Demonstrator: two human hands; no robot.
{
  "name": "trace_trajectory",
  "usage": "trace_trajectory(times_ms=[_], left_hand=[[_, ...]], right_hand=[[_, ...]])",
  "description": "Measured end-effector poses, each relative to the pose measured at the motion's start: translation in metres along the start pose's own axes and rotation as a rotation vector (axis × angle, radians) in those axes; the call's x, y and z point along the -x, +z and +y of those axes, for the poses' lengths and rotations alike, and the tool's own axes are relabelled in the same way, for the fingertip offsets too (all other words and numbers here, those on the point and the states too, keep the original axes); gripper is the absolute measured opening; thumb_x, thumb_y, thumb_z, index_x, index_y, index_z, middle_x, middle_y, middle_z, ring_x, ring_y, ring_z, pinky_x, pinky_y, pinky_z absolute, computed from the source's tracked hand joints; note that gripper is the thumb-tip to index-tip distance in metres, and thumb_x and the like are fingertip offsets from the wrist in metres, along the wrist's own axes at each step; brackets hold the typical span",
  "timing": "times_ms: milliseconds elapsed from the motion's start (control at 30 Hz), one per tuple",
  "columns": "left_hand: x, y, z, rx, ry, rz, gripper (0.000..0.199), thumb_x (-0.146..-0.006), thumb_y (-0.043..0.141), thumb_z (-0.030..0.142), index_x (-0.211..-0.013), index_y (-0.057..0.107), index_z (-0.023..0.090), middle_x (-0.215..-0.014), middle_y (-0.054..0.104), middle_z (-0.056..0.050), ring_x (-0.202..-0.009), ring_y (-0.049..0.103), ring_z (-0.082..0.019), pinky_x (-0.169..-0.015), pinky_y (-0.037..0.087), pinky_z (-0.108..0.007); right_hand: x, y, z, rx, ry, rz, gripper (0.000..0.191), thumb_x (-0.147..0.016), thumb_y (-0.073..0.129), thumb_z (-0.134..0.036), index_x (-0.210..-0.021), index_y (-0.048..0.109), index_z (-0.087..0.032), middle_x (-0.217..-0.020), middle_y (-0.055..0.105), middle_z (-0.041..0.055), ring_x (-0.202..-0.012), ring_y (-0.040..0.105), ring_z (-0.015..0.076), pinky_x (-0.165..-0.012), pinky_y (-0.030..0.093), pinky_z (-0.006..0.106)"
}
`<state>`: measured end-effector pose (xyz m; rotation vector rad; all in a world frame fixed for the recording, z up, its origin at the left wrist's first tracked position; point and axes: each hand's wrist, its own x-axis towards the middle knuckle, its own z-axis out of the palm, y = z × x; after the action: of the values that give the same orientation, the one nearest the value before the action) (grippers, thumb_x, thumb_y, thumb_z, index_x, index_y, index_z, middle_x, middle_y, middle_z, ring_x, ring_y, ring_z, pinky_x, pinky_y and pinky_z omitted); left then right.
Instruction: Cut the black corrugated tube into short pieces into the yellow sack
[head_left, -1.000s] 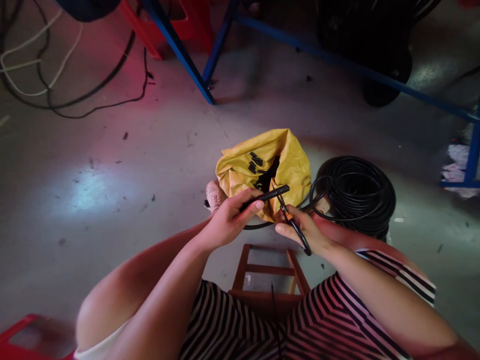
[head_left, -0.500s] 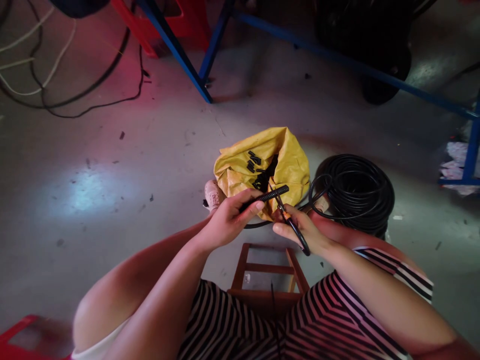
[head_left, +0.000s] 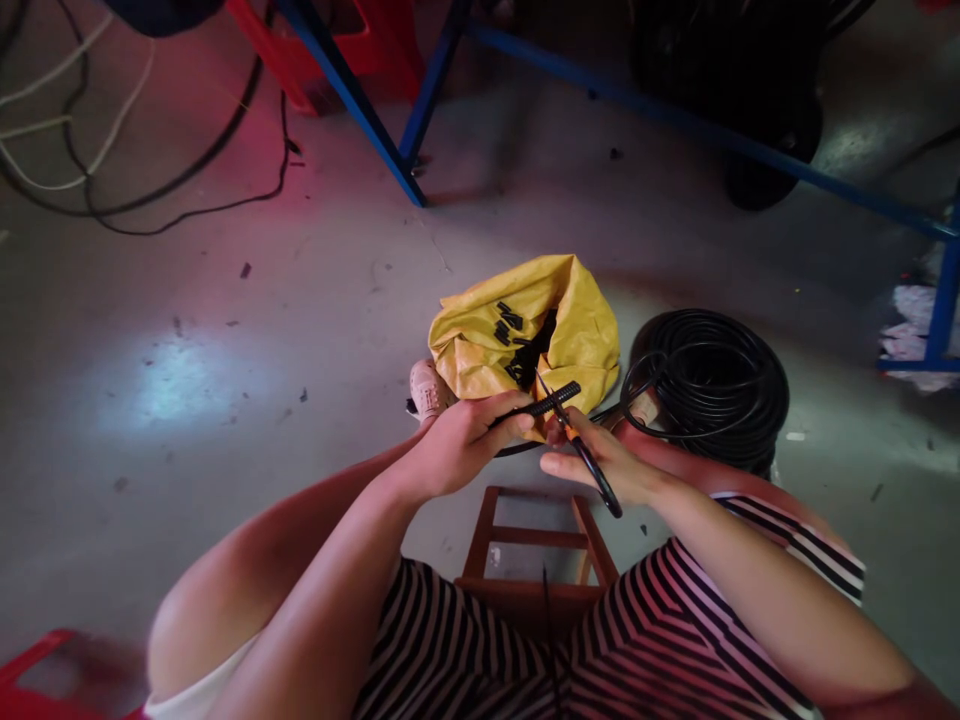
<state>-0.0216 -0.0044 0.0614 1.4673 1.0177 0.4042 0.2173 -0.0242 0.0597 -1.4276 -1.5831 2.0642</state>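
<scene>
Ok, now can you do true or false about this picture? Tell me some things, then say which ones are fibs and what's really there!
1. The left hand holds a ribbed black tube. True.
2. The right hand holds a hammer. False: it holds scissors.
3. Small black pieces lie on the yellow bag. True.
4. The coil of black cable or hose is left of the yellow bag. False: it lies to the right.
5. The yellow bag is on the floor. True.
6. The clothing over the lap has polka dots. False: it has stripes.
</scene>
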Motion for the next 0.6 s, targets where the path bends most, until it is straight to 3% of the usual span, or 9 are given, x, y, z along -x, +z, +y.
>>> trace_trajectory(times_ms=[200,400,600], left_hand=[[0.003,-0.004,0.000,-0.107,-0.061,-0.041,0.035,-0.105,0.048,0.046,-0.115,0.068,0.020,-0.103,0.074,-0.004,-0.093,0.067,-0.020,-0.087,0.052,-0.032],[0.001,0.004,0.001,0.050,-0.011,0.073,0.033,-0.105,0.048,0.043,-0.109,0.067,0.016,-0.100,0.070,-0.006,-0.092,0.063,-0.020,-0.085,0.051,-0.032],[-0.001,0.004,0.005,0.047,-0.014,0.155,0.031,-0.104,0.049,0.041,-0.105,0.066,0.016,-0.092,0.065,-0.005,-0.085,0.058,-0.018,-0.080,0.048,-0.032]], right_hand=[[-0.003,-0.003,0.000,0.105,0.024,-0.007,0.056,-0.082,0.070,-0.069,-0.101,0.052,-0.019,-0.097,0.057,0.0040,-0.091,0.055,0.0213,-0.079,0.044,0.034],[-0.003,-0.005,-0.010,0.074,0.001,-0.018,0.058,-0.085,0.063,-0.072,-0.105,0.053,-0.019,-0.099,0.057,0.0049,-0.093,0.054,0.0213,-0.082,0.044,0.034],[-0.001,-0.006,-0.015,0.076,0.023,-0.021,0.059,-0.085,0.060,-0.076,-0.100,0.052,-0.020,-0.093,0.055,0.0033,-0.087,0.053,0.0203,-0.078,0.042,0.034]])
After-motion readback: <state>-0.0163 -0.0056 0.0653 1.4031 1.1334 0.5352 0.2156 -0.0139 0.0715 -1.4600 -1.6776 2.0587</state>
